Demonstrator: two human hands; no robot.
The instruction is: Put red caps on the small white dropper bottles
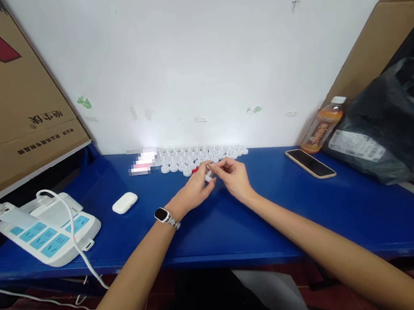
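My left hand and my right hand meet over the blue table, fingertips pinched together on a small white piece. Which fingers carry the piece is hard to tell at this size. Just behind the hands, several small white round caps stand in rows against the white wall. A tiny red item lies at the front of those rows. A watch is on my left wrist.
A white earbud case lies left of my hands. A white power strip with cables sits at the table's left end, under a cardboard box. On the right are a phone, an orange drink bottle and a black bag.
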